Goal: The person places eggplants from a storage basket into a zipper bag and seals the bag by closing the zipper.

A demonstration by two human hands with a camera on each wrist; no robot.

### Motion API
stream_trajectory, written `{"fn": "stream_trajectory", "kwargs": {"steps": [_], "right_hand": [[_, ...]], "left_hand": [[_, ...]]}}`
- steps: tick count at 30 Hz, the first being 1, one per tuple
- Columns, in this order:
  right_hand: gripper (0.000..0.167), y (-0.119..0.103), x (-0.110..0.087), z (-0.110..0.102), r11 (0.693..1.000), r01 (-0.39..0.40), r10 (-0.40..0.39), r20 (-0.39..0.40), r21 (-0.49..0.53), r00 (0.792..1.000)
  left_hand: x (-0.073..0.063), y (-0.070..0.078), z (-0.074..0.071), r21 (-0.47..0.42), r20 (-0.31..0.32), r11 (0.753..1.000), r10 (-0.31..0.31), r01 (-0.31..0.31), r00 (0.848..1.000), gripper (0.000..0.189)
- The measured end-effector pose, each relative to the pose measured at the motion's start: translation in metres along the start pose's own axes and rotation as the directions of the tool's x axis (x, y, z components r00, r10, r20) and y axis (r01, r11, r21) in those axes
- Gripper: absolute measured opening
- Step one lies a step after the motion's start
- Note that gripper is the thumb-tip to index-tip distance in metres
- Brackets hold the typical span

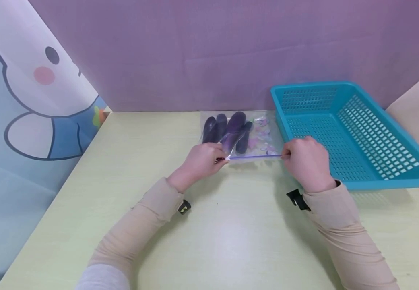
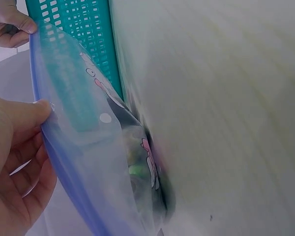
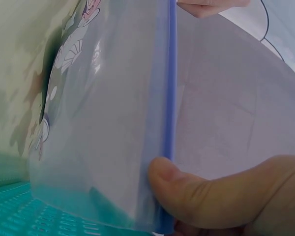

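Note:
A clear zip bag (image 1: 261,137) with pink printed figures lies near the table's back edge. Inside its left part are several dark purple eggplants (image 1: 234,123). My left hand (image 1: 202,161) pinches the bag's blue-purple zip strip (image 1: 254,156) towards its left side, close to a small white piece. At the strip's right end, my right hand (image 1: 308,163) pinches it between thumb and fingers, and the strip runs straight between both hands. The right wrist view shows the thumb (image 3: 187,189) pressed on the strip; the fingers behind are mostly hidden.
A teal plastic basket (image 1: 379,185) with perforated walls stands on the right, beside the bag and my right hand. Behind the pale table (image 1: 231,233) hangs a purple cloth (image 1: 195,52). A blue cartoon-printed sheet (image 1: 24,193) borders the left side.

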State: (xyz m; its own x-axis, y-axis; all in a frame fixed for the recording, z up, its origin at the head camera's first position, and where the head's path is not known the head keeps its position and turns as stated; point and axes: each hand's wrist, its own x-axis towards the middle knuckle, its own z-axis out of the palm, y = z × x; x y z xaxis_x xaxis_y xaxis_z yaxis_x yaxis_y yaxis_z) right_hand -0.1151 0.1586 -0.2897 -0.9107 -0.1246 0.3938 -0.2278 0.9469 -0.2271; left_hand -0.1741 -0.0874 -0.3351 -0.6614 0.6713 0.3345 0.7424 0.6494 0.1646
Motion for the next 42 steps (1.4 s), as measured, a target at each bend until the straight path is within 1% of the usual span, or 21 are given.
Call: {"fn": "stream_trajectory", "kwargs": {"steps": [9, 19, 26, 33, 42], "right_hand": [[0.021, -0.001, 0.0, 0.0, 1.0, 0.007, -0.007, -0.009, -0.003, 1.0], [0.023, 0.0, 0.0, 0.0, 1.0, 0.007, -0.007, -0.007, 0.0, 1.0], [0.023, 0.0, 0.0, -0.001, 1.0, 0.0, 0.0, 0.001, 0.006, 1.0], [0.023, -0.001, 0.0, -0.001, 1.0, 0.009, -0.009, -0.002, 0.006, 1.0], [0.025, 0.0, -0.001, -0.002, 1.0, 0.001, -0.001, 0.009, 0.012, 1.0]], "left_hand": [[-0.003, -0.002, -0.001, -0.004, -0.011, 1.0, 0.006, -0.006, 1.0, 0.012], [-0.007, -0.004, -0.003, -0.013, 0.011, 1.0, 0.0, 0.001, 1.0, 0.012], [-0.011, -0.006, -0.004, -0.002, 0.023, 1.0, -0.022, 0.022, 0.999, 0.011], [-0.013, -0.008, -0.004, -0.011, 0.012, 1.0, -0.004, 0.004, 1.0, 0.01], [-0.016, -0.01, -0.003, 0.002, -0.004, 1.0, 0.0, 0.0, 1.0, 0.01]]}}
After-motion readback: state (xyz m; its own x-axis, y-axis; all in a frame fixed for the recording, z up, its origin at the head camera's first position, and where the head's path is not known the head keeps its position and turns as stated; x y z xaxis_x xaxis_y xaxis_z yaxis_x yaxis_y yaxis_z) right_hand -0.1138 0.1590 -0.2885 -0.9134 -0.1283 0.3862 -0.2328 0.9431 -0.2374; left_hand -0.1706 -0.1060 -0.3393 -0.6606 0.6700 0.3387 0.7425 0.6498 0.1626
